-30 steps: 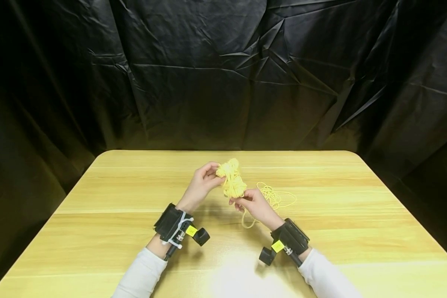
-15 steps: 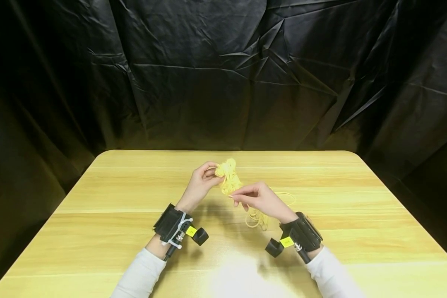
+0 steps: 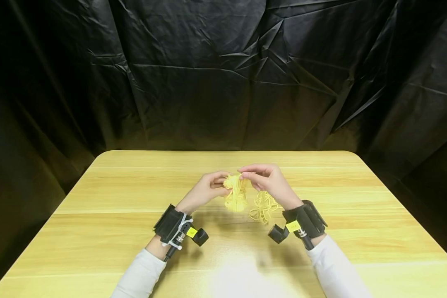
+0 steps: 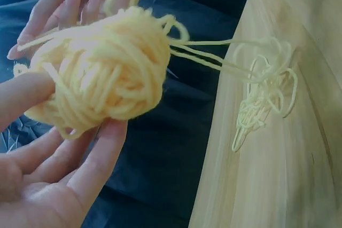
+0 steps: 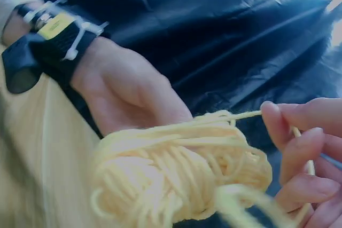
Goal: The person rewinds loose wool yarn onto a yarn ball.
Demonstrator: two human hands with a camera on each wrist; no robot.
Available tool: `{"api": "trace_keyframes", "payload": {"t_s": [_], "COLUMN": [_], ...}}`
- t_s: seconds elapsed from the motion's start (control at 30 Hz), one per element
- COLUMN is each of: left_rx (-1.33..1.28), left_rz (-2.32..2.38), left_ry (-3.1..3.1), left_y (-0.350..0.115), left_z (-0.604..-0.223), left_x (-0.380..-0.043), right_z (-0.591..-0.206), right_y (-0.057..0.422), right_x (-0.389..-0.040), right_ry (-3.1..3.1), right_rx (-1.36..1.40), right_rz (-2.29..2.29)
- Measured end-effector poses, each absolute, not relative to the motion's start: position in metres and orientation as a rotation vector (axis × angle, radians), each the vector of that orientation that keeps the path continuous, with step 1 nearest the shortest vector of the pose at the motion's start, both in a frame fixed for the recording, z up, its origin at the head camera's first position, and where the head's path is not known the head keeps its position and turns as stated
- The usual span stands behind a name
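Observation:
A ball of yellow yarn (image 3: 235,196) is held up over the middle of the table by my left hand (image 3: 205,191). In the left wrist view the thumb lies across the yarn ball (image 4: 101,73) and the fingers support it from below. At its far right side, my right hand (image 3: 270,182) pinches a strand between thumb and forefinger. The right wrist view shows this strand (image 5: 248,115) drawn taut from the ball to the fingertips. A loose tangle of the same yarn (image 3: 263,206) lies on the table below my right hand, joined to the ball by several strands (image 4: 200,57).
The light wooden table (image 3: 97,231) has rounded far corners. Behind it hangs a black plastic sheet (image 3: 223,91). Each wrist wears a black strap with a small camera (image 3: 200,236) jutting inward.
My right hand has swung from below the yarn ball up round its right side to its top, carrying the strand. The ball has tipped and shifted slightly right and down with my left hand.

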State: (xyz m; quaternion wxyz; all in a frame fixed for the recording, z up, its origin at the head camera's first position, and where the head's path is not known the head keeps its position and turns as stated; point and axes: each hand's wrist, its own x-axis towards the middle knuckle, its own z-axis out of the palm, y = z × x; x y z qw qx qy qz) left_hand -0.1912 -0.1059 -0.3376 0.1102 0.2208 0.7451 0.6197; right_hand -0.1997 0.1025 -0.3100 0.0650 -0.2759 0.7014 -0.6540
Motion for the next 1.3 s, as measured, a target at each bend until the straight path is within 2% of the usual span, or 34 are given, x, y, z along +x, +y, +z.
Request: {"api": "trace_keyframes", "payload": {"t_s": [0.37,0.6,0.97,1.3], "left_rx": [0.769,0.662,0.479,0.369], "left_rz": [1.836,2.068,2.331,2.34], "left_ry": [2.051,2.021,2.038,2.153], "left_y": [-0.106,-0.106,-0.107,-0.108], "left_z": [-0.335,-0.334,-0.336,-0.339], "left_x": [-0.188,-0.188,-0.192,-0.197], "right_z": [-0.337,-0.36,-0.367,-0.335], "right_y": [0.095,0.088,0.079,0.085], "right_x": [-0.213,-0.207,-0.191,-0.183], "right_ry": [2.16,2.182,2.164,2.309], "right_rx": [-0.68,-0.604,-0.869,-1.024], "right_rz": [-2.022,-1.927,-1.741,-1.424]}}
